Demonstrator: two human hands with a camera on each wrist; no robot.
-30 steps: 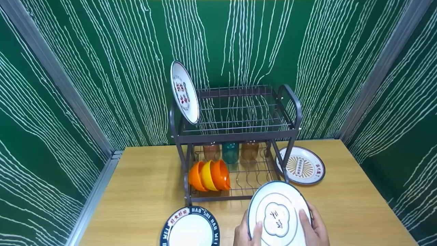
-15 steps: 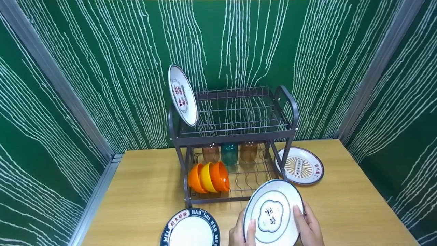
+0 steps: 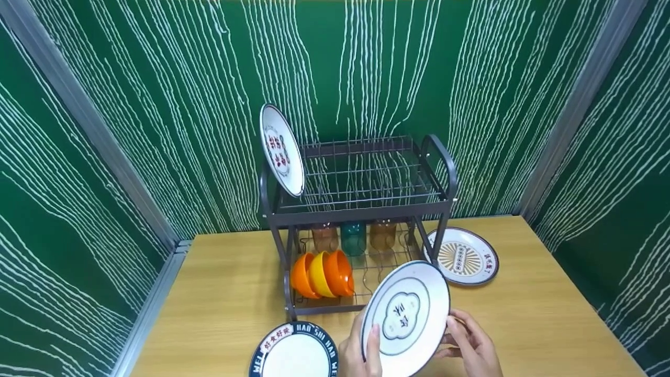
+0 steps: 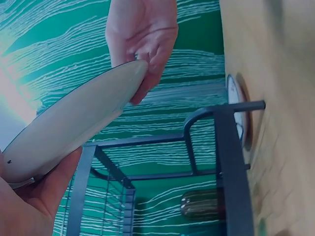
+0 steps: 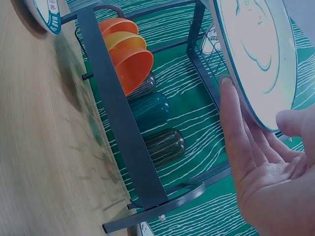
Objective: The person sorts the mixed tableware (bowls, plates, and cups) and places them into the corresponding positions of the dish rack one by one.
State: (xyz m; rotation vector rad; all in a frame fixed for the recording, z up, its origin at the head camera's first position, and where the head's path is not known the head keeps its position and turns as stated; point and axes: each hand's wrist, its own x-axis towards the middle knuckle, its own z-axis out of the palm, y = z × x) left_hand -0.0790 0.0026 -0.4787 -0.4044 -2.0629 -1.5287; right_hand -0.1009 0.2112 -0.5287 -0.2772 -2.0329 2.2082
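Note:
A white plate [image 3: 419,293] with a thin dark rim and a flower-shaped motif is held tilted in front of the dish rack. My left hand [image 3: 361,348] grips its lower left edge, thumb on the face and fingers behind, also seen in the left wrist view. At the plate's right edge is my right hand [image 3: 471,343], its thumb tip right at the rim. In the right wrist view, the fingers [image 5: 235,123] of that hand extend loosely beside and behind the plate. The dark two-tier dish rack [image 3: 361,213] stands just beyond.
A plate with red lettering [image 3: 282,152] stands on the rack's upper left. Orange and yellow bowls [image 3: 322,275] and several tinted glasses [image 3: 353,238] occupy the lower tier. A dark-rimmed plate [image 3: 327,343] lies front left on the table; a sunburst plate [image 3: 471,256] lies right of the rack.
The held plate has shifted left and slightly up and turned more edge-on. My right thumb has slid from the plate's face to its rim, while the left hand keeps its grip.

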